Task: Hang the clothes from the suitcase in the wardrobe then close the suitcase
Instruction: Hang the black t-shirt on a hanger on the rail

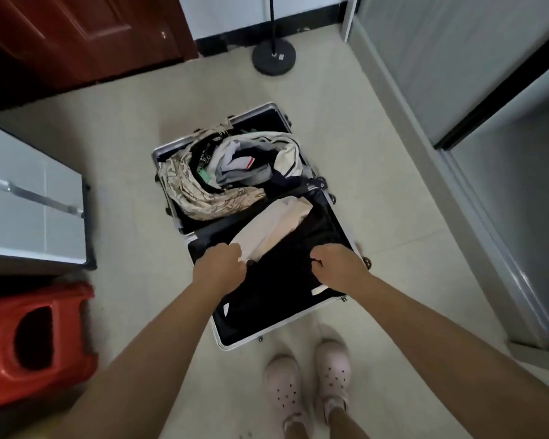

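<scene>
A silver-rimmed suitcase (343,213) lies open on the floor in the middle of the view. Its far half holds a heap of clothes (235,166), among them a beige patterned cloth and white and grey garments. The near half holds a black garment (282,274) and a pale pink-white one (276,223). My left hand (221,267) grips the black garment where it meets the pale one. My right hand (336,267) grips the black garment's right side. The wardrobe (457,74) with grey sliding doors stands to the right.
A red plastic stool (35,340) sits at the lower left, with a grey case or box (29,210) above it. A dark red door (76,36) is at the back left. A round black stand base (274,57) rests on the floor behind the suitcase. My feet in pale clogs (308,388) stand just in front of the suitcase.
</scene>
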The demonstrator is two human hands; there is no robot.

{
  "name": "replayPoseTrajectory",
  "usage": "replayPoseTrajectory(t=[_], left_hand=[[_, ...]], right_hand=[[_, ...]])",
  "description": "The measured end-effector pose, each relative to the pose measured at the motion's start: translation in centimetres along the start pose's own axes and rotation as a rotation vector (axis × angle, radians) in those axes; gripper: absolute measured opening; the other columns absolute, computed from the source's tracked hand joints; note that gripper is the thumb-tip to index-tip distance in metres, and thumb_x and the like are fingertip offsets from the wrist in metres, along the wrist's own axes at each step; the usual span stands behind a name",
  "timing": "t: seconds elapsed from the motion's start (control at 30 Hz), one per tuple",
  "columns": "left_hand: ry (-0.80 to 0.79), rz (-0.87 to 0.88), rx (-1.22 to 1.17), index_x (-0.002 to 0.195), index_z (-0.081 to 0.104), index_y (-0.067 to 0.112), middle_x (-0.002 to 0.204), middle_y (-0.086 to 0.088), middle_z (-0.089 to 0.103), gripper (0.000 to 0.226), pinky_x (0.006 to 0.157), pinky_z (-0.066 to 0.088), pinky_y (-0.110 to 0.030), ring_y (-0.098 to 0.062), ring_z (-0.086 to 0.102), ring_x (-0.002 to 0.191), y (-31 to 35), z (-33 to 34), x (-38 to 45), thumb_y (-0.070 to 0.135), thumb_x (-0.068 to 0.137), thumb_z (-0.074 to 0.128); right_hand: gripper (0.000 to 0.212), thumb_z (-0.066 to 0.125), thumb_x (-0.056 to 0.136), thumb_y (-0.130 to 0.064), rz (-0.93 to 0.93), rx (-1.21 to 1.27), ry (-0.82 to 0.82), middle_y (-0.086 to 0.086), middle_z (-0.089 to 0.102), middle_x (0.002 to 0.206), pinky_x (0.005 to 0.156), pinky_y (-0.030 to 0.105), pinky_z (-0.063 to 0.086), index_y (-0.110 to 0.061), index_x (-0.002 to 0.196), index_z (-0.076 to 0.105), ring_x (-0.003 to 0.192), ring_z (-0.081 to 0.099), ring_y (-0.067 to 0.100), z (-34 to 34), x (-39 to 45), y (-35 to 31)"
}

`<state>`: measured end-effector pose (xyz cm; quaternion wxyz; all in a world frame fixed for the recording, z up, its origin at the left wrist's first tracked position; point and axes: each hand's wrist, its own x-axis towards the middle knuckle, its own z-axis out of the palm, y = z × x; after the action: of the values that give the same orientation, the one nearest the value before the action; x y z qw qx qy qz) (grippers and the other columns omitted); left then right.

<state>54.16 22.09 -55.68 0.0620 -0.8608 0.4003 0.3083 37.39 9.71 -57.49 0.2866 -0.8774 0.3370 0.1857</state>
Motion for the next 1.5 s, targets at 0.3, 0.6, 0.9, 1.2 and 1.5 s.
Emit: replayPoseTrajectory(t=[0.3,0.6,0.9,1.2,1.5], left_hand=[[-0.11,-0.158,-0.177,0.135,0.036,0.011,0.135,-0.01,0.038,0.048,0.097,0.04,-0.036,-0.027,0.037,0.124,-3.9,22.6,9.7,0.023,0.091,0.049],[-0.145,-0.216,-0.179,0.147,-0.007,0.018,0.152,-0.014,0.007,0.094,0.1,0.038,-0.041,-0.032,0.024,0.137,-5.3,30.7,17.4,0.038,0.085,0.061],[-0.024,-0.196,-0.173,0.103,0.044,0.005,0.094,-0.015,0.056,0.022,0.06,0.035,-0.036,-0.032,0.053,0.082,-5.7,30.1,17.4,0.025,0.097,0.036],[0.059,-0.162,-0.263,0.06,0.04,0.013,0.064,-0.003,0.05,0.026,0.053,0.028,-0.029,-0.03,0.05,0.073,-5.6,19.1,10.7,0.013,0.082,0.053],[0.432,-0.088,-0.647,0.056,0.033,0.017,0.06,0.001,0.038,0.037,0.052,0.026,-0.022,-0.015,0.035,0.057,-3.3,3.0,5.3,-0.006,0.072,0.057]], right_hand=[[0.071,0.088,0.046,-0.031,-0.066,-0.218,-0.127,0.011,0.065,0.111,0.076,0.041,0.056,-0.01,0.11,0.065,0.1,0.064,0.033,21.0,9.5,7.0],[0.054,0.081,0.052,-0.014,-0.144,-0.466,-0.016,0.016,0.057,0.123,0.091,0.047,0.047,-0.017,0.104,0.067,0.119,0.048,0.036,28.2,15.9,10.0],[0.04,0.084,0.044,-0.004,-0.218,-0.177,0.189,0.003,0.053,0.047,0.042,0.022,0.023,-0.008,0.068,0.051,0.04,0.051,0.021,25.6,15.9,9.8],[0.068,0.056,0.087,-0.041,-0.143,-0.242,-0.256,0.008,0.061,0.111,0.081,0.034,0.045,-0.016,0.141,0.023,0.104,0.058,0.027,14.3,11.1,5.5],[0.032,0.059,0.085,-0.01,-0.119,0.366,0.317,0.008,0.068,0.104,0.087,0.032,0.046,-0.013,0.117,0.062,0.101,0.061,0.024,2.3,5.6,-0.8]])
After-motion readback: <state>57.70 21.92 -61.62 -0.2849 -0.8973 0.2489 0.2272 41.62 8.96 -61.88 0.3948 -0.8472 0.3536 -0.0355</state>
